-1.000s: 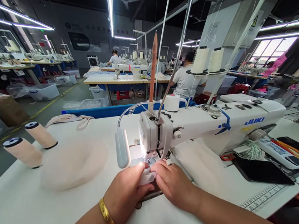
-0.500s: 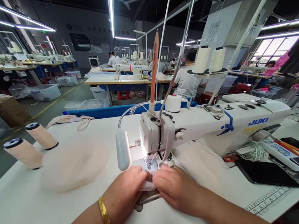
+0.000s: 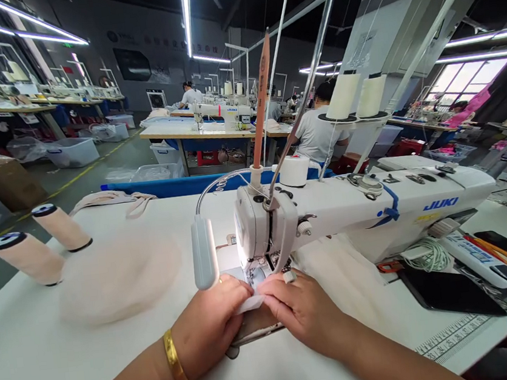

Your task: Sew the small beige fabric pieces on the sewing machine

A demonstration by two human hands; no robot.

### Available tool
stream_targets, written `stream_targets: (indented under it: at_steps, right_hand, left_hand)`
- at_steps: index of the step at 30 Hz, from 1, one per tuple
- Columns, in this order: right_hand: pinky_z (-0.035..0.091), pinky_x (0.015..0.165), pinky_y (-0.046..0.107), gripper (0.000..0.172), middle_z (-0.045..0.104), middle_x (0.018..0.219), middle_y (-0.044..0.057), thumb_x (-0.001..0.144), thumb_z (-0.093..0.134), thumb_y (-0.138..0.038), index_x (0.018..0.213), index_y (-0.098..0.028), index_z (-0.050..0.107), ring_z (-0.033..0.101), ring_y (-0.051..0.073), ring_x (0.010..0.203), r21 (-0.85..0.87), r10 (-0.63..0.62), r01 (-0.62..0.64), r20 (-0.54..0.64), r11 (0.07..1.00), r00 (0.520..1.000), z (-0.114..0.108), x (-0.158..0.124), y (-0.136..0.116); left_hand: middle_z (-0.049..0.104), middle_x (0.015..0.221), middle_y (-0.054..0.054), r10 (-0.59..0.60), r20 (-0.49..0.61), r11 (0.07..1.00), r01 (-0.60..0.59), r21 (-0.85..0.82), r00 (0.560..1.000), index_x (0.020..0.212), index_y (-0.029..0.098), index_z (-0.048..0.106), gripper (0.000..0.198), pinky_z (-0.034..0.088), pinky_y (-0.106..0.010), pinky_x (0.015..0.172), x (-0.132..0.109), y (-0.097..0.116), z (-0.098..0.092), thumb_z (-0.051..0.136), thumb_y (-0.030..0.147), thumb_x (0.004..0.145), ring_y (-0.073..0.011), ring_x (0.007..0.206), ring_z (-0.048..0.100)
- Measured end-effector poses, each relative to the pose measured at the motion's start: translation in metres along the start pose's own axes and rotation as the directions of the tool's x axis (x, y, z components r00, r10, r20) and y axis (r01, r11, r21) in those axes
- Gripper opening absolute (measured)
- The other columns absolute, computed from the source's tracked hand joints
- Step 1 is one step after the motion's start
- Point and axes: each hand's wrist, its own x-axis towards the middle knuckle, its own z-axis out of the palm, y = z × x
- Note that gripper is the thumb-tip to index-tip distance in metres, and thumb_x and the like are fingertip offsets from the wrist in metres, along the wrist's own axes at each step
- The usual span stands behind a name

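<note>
Just in front of the needle of a white sewing machine [image 3: 328, 206], my two hands pinch a small piece of pale, thin fabric [image 3: 250, 304]. My left hand [image 3: 215, 316] is closed on its left end, with a gold bangle on the wrist. My right hand [image 3: 301, 306] is closed on the other end, its fingers close beside the presser foot. The fabric edge stretches between the fingertips; the fingers hide the rest of it. A lamp [image 3: 203, 253] on a bent metal neck lights the needle area.
Two peach thread cones [image 3: 32, 259] and sheer fabric [image 3: 121, 278] lie to the left. More sheer fabric [image 3: 345, 271] spreads under the machine arm. At right are a black phone [image 3: 452, 289], a cable bundle [image 3: 430, 255] and a printed ruler [image 3: 457, 334]. Other people sit at machines beyond.
My hands stay at the needle with the fabric. The right fingers have opened out slightly, and more of the fabric edge and the plate below shows. The view has shifted a little.
</note>
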Motion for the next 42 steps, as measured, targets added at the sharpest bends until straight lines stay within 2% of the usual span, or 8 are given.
stream_targets:
  at_steps: [3, 7, 10, 17, 23, 28, 35, 42]
  right_hand:
    - [0.048, 0.076, 0.032, 0.02, 0.074, 0.091, 0.001, 0.107, 0.047, -0.02, 0.102, -0.025, 0.067, 0.064, 0.02, 0.084, 0.085, 0.149, -0.146, -0.021, 0.986, 0.989, 0.001, 0.003, -0.001]
    - [0.049, 0.078, 0.031, 0.021, 0.074, 0.092, 0.0, 0.106, 0.047, -0.02, 0.101, -0.025, 0.067, 0.065, 0.02, 0.086, 0.126, 0.201, -0.201, 0.006, 0.972, 0.979, 0.001, 0.005, -0.003]
    - [0.049, 0.079, 0.031, 0.021, 0.073, 0.09, 0.0, 0.105, 0.045, -0.019, 0.102, -0.025, 0.064, 0.064, 0.02, 0.085, 0.122, 0.186, -0.188, 0.029, 0.975, 0.982, 0.0, 0.005, -0.004]
    - [0.046, 0.075, 0.032, 0.019, 0.068, 0.089, 0.002, 0.103, 0.042, -0.016, 0.105, -0.023, 0.059, 0.06, 0.021, 0.081, 0.067, 0.065, -0.07, 0.07, 0.995, 0.995, 0.001, 0.002, 0.001]
    - [0.04, 0.074, 0.032, 0.029, 0.07, 0.095, 0.001, 0.086, 0.049, 0.002, 0.093, -0.024, 0.061, 0.059, 0.019, 0.083, -0.061, -0.116, 0.142, 0.312, 0.988, 0.943, -0.014, -0.002, -0.002]
    - [0.04, 0.077, 0.035, 0.03, 0.074, 0.101, 0.001, 0.088, 0.053, 0.003, 0.097, -0.023, 0.066, 0.062, 0.02, 0.088, -0.077, -0.109, 0.147, 0.368, 0.986, 0.923, -0.026, -0.001, -0.01]
    - [0.04, 0.077, 0.036, 0.029, 0.074, 0.102, 0.0, 0.086, 0.056, 0.002, 0.095, -0.023, 0.066, 0.062, 0.02, 0.087, -0.107, -0.075, 0.125, 0.387, 0.986, 0.919, -0.023, -0.001, -0.007]
    - [0.039, 0.078, 0.034, 0.025, 0.073, 0.101, 0.001, 0.087, 0.055, 0.002, 0.094, -0.021, 0.063, 0.061, 0.02, 0.087, -0.142, -0.026, 0.091, 0.402, 0.986, 0.915, -0.021, 0.002, -0.005]
  left_hand:
    - [0.07, 0.089, -0.001, -0.091, 0.014, 0.995, 0.092, -0.049, 0.996, 0.093, 0.023, 0.067, 0.024, 0.054, -0.026, 0.074, 0.003, -0.008, 0.0, 0.047, 0.009, 0.091, -0.0176, 0.08, 0.065]
    - [0.07, 0.093, 0.0, -0.08, 0.029, 0.992, 0.083, -0.1, 0.996, 0.1, 0.025, 0.07, 0.034, 0.053, -0.025, 0.078, 0.008, -0.01, -0.001, 0.045, 0.005, 0.088, -0.0173, 0.087, 0.065]
    - [0.07, 0.096, -0.001, -0.086, 0.047, 0.989, 0.09, -0.114, 0.995, 0.098, 0.025, 0.071, 0.039, 0.053, -0.024, 0.08, 0.01, -0.006, -0.001, 0.044, 0.002, 0.084, -0.0175, 0.09, 0.065]
    - [0.064, 0.087, -0.002, -0.068, 0.036, 0.997, 0.069, -0.034, 0.997, 0.083, 0.023, 0.068, 0.03, 0.051, -0.025, 0.07, 0.006, 0.001, -0.001, 0.047, 0.002, 0.078, -0.0175, 0.08, 0.06]
    - [0.074, 0.108, -0.003, 0.08, -0.015, 0.996, -0.079, 0.031, 0.997, 0.096, 0.025, 0.073, 0.042, 0.05, -0.033, 0.081, -0.005, 0.014, -0.003, 0.046, -0.003, 0.079, -0.0207, 0.093, 0.066]
    - [0.077, 0.094, 0.003, 0.137, 0.038, 0.984, -0.14, 0.108, 0.99, 0.089, 0.025, 0.067, 0.037, 0.044, -0.039, 0.084, -0.008, 0.027, -0.008, 0.042, -0.003, 0.09, -0.0168, 0.076, 0.066]
    - [0.077, 0.095, 0.005, 0.134, 0.057, 0.979, -0.141, 0.146, 0.989, 0.087, 0.024, 0.062, 0.036, 0.041, -0.041, 0.089, -0.006, 0.028, -0.009, 0.04, -0.004, 0.09, -0.015, 0.075, 0.068]
    - [0.078, 0.09, 0.0, 0.136, -0.016, 0.977, -0.131, 0.167, 0.991, 0.086, 0.022, 0.066, 0.034, 0.045, -0.038, 0.079, -0.006, 0.02, -0.005, 0.042, -0.002, 0.088, -0.0175, 0.071, 0.066]
